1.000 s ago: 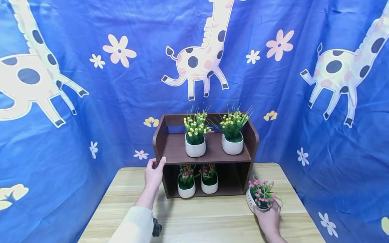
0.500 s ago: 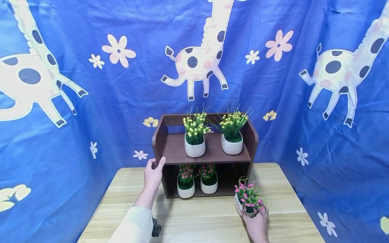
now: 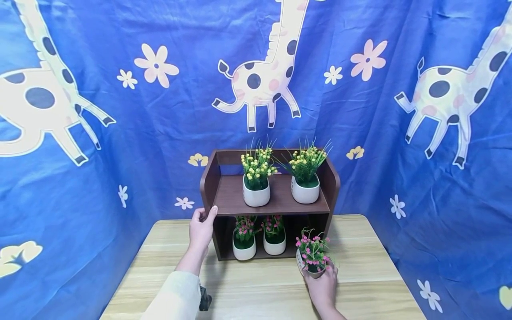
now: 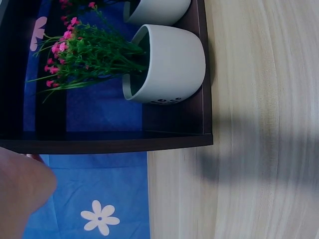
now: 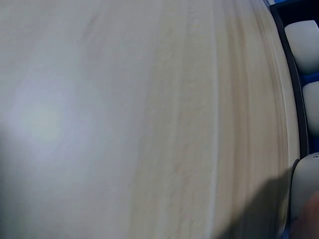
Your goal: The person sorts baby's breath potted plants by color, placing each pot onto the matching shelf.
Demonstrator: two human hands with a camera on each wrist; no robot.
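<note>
In the head view my right hand (image 3: pixel 322 284) holds a potted plant with pink flowers (image 3: pixel 313 253) by its white pot, in front of the right part of the dark brown shelf (image 3: pixel 276 212). That white pot (image 5: pixel 305 181) shows at the lower right edge of the right wrist view, a finger against it. My left hand (image 3: pixel 201 229) grips the shelf's left side, its thumb at the front corner of the upper board. In the lower compartment stand two pink-flowered potted plants, a left one (image 3: pixel 244 249) and a right one (image 3: pixel 274 242).
On the upper board are two yellow-flowered potted plants, one left (image 3: pixel 257 195) and one right (image 3: pixel 306 192). The shelf stands on a wooden table (image 3: pixel 256 289). Blue giraffe-printed cloth (image 3: pixel 180 115) hangs behind and at both sides. A small black device (image 3: pixel 205 298) sits by the left sleeve.
My right hand has carried the pink-flowered plant leftward, from beside the shelf's right end to in front of its lower compartment. The left hand keeps its place on the shelf.
</note>
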